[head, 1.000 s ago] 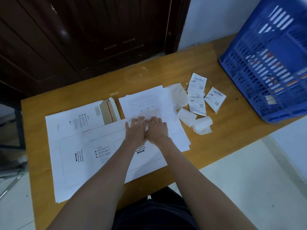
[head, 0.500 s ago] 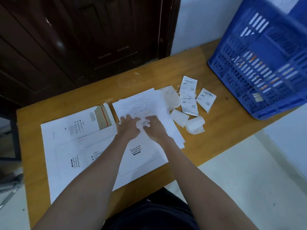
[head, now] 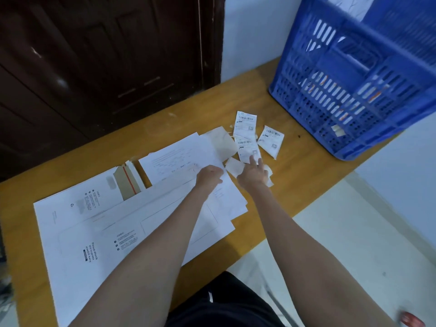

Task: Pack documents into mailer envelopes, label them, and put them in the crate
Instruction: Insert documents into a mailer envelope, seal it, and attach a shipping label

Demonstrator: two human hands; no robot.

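A white mailer envelope (head: 141, 220) lies across the wooden table (head: 299, 185), on top of a second mailer whose brown flap (head: 127, 182) is open. Printed documents (head: 174, 159) stick out past their far edge. My left hand (head: 208, 177) rests on the papers with its fingers curled under; I cannot see whether it holds anything. My right hand (head: 253, 172) reaches right, its straight fingers touching a barcode label (head: 247, 148) and white backing scraps (head: 232, 166). Two more labels (head: 245, 122) (head: 271, 140) lie just beyond. The blue crate (head: 354, 90) stands at the far right.
A larger crumpled backing sheet (head: 221, 140) lies between the documents and the labels. A dark wooden door (head: 106, 67) stands behind the table. The crate overhangs the table's right corner. Pale floor shows to the right of the table.
Both hands were together on the envelope's far edge. Now my right hand has moved right onto the labels and scraps, while my left hand stays on the papers.
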